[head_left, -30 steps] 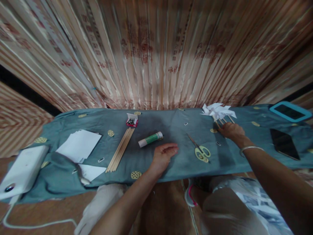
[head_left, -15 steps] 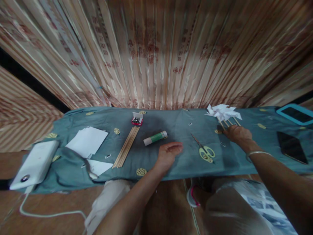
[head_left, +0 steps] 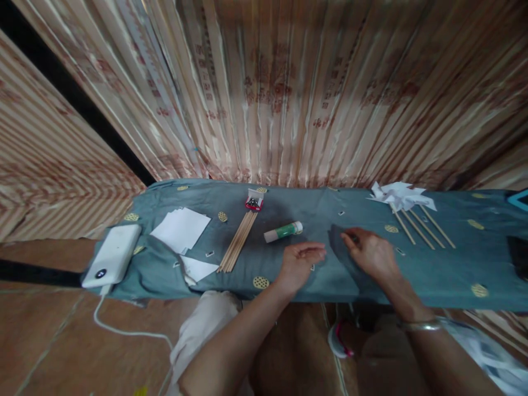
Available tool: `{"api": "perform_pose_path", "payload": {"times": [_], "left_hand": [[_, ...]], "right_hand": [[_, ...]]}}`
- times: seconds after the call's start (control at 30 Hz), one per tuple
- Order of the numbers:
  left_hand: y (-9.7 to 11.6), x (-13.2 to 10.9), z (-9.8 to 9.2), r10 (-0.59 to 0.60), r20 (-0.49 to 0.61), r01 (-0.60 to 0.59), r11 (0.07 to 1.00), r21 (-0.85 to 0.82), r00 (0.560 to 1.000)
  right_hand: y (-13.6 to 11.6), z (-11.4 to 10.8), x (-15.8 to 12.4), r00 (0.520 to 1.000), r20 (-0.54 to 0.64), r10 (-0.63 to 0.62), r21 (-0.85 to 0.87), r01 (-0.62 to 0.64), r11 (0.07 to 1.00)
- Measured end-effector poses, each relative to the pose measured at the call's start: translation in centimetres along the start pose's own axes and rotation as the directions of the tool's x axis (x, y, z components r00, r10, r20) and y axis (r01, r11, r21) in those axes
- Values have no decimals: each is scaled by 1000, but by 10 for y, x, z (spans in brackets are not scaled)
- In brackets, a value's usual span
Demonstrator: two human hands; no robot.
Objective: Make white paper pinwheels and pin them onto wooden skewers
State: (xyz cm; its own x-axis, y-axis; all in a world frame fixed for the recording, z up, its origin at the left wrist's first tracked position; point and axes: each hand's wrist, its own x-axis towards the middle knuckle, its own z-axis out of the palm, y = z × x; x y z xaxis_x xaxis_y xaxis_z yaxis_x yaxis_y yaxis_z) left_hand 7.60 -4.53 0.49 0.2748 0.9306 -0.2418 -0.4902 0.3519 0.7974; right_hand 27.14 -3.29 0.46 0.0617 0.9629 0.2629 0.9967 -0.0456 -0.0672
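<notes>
My left hand [head_left: 299, 267] is over the front middle of the cloth, fingers loosely stretched to the right, holding nothing. Just beyond it lies a green and white glue stick [head_left: 283, 232]. My right hand [head_left: 369, 253] is closed, thumb and fingers pinched near a small dark spot; what they hold is unclear. The scissors are not visible. White paper pinwheels [head_left: 400, 195] on wooden sticks lie behind and right of it. Several loose wooden sticks [head_left: 238, 242] lie left of the glue stick, below an open red box [head_left: 254, 201] of small metallic pieces.
White paper sheets [head_left: 181, 228] and a folded piece [head_left: 198, 268] lie on the left of the green cloth [head_left: 322, 212]. A white device [head_left: 113, 256] with a cable sits at the left end. At the right edge are a dark phone [head_left: 518, 256] and a blue-rimmed object [head_left: 518, 200].
The view has shifted, so the table things appear farther right. My right hand has left the pinwheel sticks and moved left, to where the scissors lay. The pinwheels now lie untouched.
</notes>
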Motion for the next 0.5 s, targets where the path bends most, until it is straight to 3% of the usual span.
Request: {"api": "perform_pose_path", "payload": {"times": [0.17, 0.37, 0.43, 0.5], "left_hand": [[14, -28, -3, -1, 50, 1, 1000, 9, 999], [45, -58, 3, -39, 133, 30, 997, 72, 990], [28, -83, -4, -86, 184, 68, 992, 103, 979], [-15, -129, -25, -116, 199, 74, 976, 207, 973]], "right_hand": [[-49, 26, -26, 994, -17, -108, 193, 110, 975], [-59, 47, -36, 968, -79, -238, 190, 249, 950], [-59, 48, -34, 964, -82, -253, 173, 264, 949], [-61, 47, -31, 962, -79, -262, 150, 271, 951]]}}
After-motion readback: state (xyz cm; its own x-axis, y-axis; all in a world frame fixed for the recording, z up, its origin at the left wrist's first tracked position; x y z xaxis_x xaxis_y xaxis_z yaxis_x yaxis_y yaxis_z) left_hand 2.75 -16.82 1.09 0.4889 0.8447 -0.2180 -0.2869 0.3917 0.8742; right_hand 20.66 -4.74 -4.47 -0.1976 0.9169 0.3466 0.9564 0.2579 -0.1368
